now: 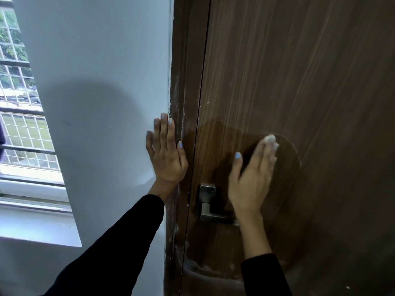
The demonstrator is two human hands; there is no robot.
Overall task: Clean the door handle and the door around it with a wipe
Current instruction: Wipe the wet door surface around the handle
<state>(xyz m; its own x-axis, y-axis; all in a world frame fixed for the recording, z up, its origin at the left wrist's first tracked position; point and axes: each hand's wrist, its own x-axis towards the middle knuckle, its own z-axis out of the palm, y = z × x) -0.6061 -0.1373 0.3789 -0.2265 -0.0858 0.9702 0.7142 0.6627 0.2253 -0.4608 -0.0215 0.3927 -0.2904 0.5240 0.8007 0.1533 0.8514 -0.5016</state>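
Observation:
The brown wood-grain door (299, 82) fills the right half of the view. Its metal lever handle (208, 207) sits low on the left side of the door, partly hidden behind my right wrist. My right hand (251, 178) presses a crumpled white wipe (271, 141) flat against the door above and to the right of the handle; the hand is blurred. A darker, damp oval patch surrounds that spot. My left hand (167, 150) lies flat and open on the white wall beside the door frame.
The dark door frame (181, 103) carries white smears along its left edge. A pale wall (96, 92) stands left of it. A barred window (19, 103) with a white sill is at the far left.

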